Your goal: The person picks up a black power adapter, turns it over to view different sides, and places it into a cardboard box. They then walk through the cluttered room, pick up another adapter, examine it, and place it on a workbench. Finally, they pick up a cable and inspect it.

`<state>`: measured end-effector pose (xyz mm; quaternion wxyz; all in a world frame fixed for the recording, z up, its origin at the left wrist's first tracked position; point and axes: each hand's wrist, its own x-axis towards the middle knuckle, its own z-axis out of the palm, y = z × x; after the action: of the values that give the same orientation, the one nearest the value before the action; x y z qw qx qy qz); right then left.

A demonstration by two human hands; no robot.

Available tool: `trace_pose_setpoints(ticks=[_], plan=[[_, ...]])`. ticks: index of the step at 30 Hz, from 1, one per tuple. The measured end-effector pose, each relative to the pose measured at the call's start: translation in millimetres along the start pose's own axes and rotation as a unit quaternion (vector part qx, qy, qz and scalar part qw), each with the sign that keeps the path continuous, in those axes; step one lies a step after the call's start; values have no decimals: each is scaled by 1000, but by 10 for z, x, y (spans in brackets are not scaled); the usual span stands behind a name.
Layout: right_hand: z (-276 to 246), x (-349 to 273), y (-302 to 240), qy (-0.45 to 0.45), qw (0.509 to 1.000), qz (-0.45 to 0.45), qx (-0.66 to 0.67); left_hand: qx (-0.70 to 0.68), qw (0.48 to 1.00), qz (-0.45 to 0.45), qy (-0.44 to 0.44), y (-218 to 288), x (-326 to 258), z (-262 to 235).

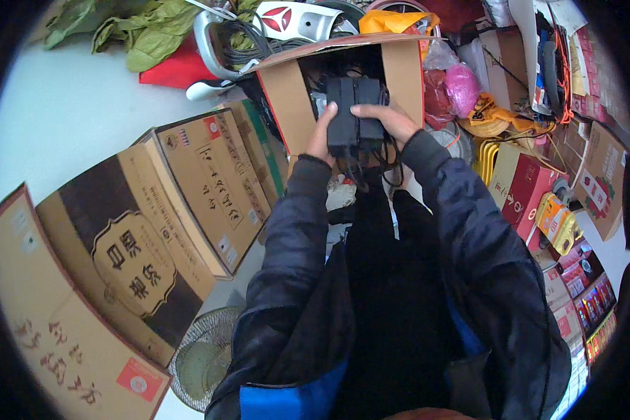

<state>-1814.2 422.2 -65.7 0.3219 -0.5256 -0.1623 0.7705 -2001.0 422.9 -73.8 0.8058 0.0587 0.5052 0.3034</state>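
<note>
Both hands raised in front of the chest, over the mouth of an open brown cardboard box (294, 98) whose flaps stand up to either side. Left hand (320, 136) grips the left edge of a pair of black rectangular plastic adapter blocks (355, 112), thumb along the side, fingers wrapped behind. Right hand (388, 120) lies across the top and right side of the same blocks, fingers spread over the upper face, pressing them together. The blocks sit side by side, touching, held upright just at the box opening, partly inside it. Black cords (371, 164) hang loose from the underside of the blocks, trailing down between the wrists. Further inside the box, beyond the fingertips, more dark items, too shadowed to make out. Dark padded jacket sleeves (294, 238) cover both forearms. Left of the left hand, near it, a leaning row of flat tan printed cardboard cartons (203, 175). Beyond the box, away from both hands, a bundle of green leaves (140, 31) on a red sheet, and a white-and-red moulded plastic panel (287, 17). Right of the right hand, a pink plastic bag (462, 87); below that, a red carton (521, 185) and a yellow handheld device (556, 220). Below the left elbow, a round wire fan guard (203, 357) on the pale floor.
</note>
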Motion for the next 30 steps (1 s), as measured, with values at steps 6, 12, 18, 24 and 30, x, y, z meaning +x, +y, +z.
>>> trace_pose_setpoints(ticks=[6, 12, 18, 24, 30], plan=[[-103, 643, -10, 27, 1000, 5, -1, -25, 992, 122, 27, -64, 778, -158], [1, 961, 33, -62, 997, 30, -25, 157, 936, 286, 132, -28, 520, -277], [576, 981, 58, -57, 994, -13, -92, 62, 938, 293, 173, 240, 119, -342], [700, 1374, -488, -136, 974, -10, -183, -124, 980, 111, 109, 777, 312, -593], [626, 1885, -431, -174, 949, 46, -260, 8, 974, 191, 118, 736, 1070, -933]])
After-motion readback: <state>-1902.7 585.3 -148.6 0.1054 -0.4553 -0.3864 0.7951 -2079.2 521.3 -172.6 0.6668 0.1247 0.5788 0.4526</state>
